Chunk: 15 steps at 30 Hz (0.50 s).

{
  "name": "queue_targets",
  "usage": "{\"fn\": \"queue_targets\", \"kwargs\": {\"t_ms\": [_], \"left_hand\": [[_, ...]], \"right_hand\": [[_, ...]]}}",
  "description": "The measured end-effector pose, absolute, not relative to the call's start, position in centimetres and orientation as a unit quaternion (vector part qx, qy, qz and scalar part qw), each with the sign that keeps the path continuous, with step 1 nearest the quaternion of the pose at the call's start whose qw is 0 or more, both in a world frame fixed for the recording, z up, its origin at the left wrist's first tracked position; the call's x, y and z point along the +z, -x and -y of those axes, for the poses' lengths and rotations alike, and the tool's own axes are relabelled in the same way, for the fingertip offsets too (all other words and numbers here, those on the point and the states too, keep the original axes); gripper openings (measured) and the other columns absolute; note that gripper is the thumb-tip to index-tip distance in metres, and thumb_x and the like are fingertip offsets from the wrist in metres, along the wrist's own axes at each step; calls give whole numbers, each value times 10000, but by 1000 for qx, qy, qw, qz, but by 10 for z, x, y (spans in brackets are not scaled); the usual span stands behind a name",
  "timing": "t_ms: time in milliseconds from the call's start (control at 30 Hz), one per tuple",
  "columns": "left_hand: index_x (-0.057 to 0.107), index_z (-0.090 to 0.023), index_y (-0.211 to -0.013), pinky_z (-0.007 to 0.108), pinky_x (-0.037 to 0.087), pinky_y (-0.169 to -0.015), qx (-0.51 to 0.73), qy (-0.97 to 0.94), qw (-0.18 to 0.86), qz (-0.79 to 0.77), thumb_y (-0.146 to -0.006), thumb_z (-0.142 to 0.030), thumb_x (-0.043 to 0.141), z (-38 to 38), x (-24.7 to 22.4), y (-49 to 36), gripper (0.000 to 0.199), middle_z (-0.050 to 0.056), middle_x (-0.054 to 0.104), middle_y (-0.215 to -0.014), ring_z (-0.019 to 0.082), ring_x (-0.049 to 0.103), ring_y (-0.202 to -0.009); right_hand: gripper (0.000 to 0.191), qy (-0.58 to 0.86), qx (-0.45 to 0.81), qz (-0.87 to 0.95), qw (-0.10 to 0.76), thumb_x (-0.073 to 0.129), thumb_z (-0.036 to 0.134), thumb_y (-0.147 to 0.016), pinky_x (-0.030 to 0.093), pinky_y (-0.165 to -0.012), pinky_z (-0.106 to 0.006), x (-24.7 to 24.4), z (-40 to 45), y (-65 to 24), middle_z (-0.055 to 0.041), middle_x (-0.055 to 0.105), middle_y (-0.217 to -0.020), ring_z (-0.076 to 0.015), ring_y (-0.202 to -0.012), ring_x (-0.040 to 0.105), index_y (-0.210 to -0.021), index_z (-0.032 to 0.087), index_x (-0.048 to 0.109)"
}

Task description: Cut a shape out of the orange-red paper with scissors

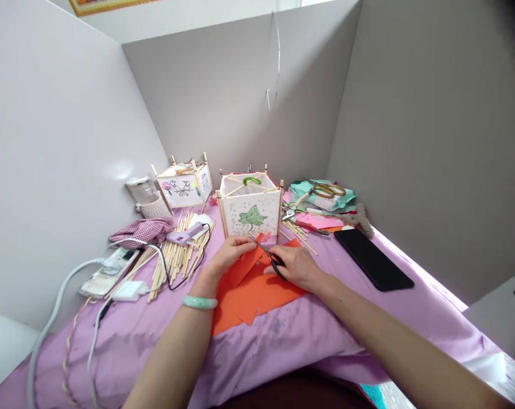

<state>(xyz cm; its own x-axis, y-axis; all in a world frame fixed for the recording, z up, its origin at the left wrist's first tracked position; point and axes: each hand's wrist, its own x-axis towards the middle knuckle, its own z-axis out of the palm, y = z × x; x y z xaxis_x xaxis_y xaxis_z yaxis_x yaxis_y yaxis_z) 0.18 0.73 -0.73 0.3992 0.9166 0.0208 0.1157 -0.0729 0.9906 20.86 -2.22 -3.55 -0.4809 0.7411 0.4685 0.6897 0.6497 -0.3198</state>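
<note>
My right hand (297, 266) grips small black-handled scissors (277, 266), whose blades point up and left across a piece of orange paper. My left hand (231, 254) pinches that folded orange piece (244, 266) near its upper edge, close to the blade tips. Beneath both hands a larger orange sheet (244, 301) lies on the purple cloth, with a ragged scrap at its front edge. Just behind the hands stands a white lantern (252, 213) with a stick frame, a green leaf drawing on its front and a green loop on top.
A second lantern (183, 190) and a jar (140, 190) stand back left. Wooden sticks (176, 255), a glue gun (187, 234) and a power strip (110, 272) with cables lie left. Pliers (292, 211), gold-handled scissors (327, 189) and a black phone (373, 260) are right. Grey panels surround the table.
</note>
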Motion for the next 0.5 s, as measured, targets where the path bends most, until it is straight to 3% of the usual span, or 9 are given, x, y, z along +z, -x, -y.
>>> {"fn": "queue_targets", "kwargs": {"t_ms": [200, 500], "left_hand": [[690, -125, -751, 222, 389, -569, 410, -617, 539, -402, -680, -343, 679, -12, -9, -1, 230, 33, 653, -688, 127, 542, -611], [677, -127, -784, 222, 406, -549, 435, -586, 556, -399, -676, -414, 682, -15, -12, 3, 306, 34, 669, -691, 128, 570, -572]], "right_hand": [[413, 414, 49, 859, 297, 609, 550, -743, 334, -585, -235, -28, 28, -210, -17, 637, -774, -148, -677, 570, -972, 207, 596], [439, 415, 47, 857, 301, 605, 538, -751, 372, -632, -249, -26, 30, -211, -37, 660, -868, -168, -744, 599, -1039, 207, 587]]}}
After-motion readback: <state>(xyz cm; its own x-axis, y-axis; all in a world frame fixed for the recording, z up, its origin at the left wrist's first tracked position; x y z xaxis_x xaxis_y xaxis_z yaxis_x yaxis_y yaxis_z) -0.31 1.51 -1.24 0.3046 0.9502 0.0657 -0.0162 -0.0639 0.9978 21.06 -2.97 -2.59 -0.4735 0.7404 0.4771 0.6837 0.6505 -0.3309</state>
